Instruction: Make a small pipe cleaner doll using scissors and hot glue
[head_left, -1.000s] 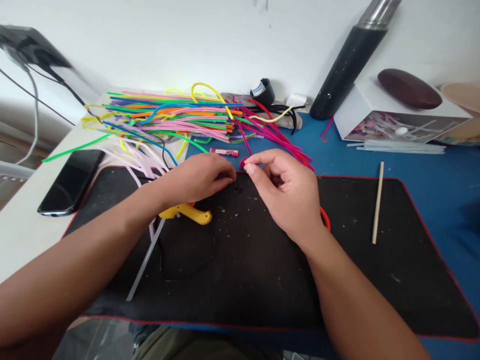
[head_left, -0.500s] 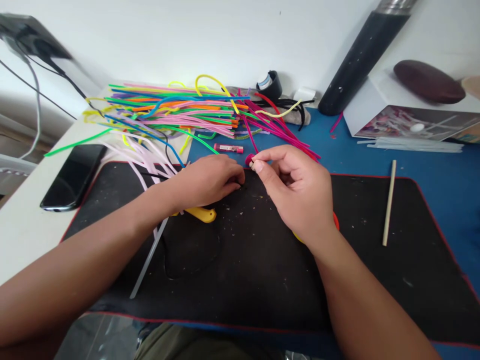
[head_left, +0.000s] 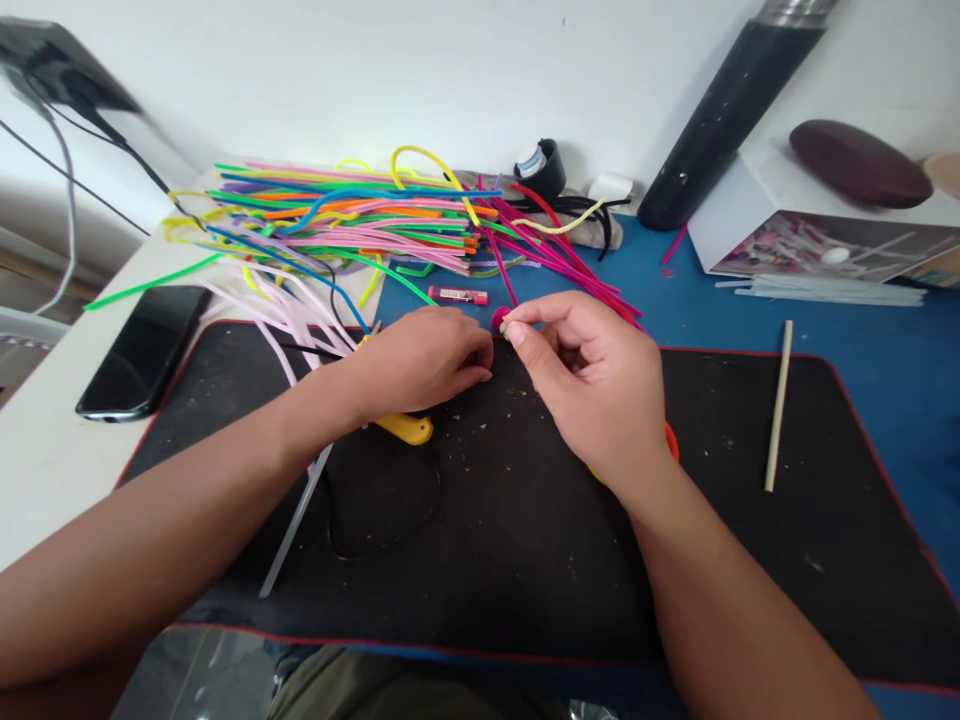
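Note:
My right hand [head_left: 592,375] pinches a small piece with a magenta round part [head_left: 499,318] at its tip, over the back edge of the black mat [head_left: 510,560]. To its left, my left hand [head_left: 431,360] rests low on the mat with curled fingers; whatever they hold, if anything, is too small to tell. A yellow handle [head_left: 405,429] pokes out below the left hand. Part of an orange-red ring [head_left: 672,442] shows beside my right wrist. Just behind the hands lies a red labelled tube [head_left: 457,296].
Many coloured pipe cleaners [head_left: 360,225] lie along the wall. A phone [head_left: 146,350] is at the left, with a translucent stick [head_left: 296,525] on the mat's left part. A beige stick [head_left: 778,405] lies at the right, before a white drawer box [head_left: 742,200].
My left hand has shifted very slightly to the right, with its fingertips a little nearer my right hand. My right hand has hardly moved.

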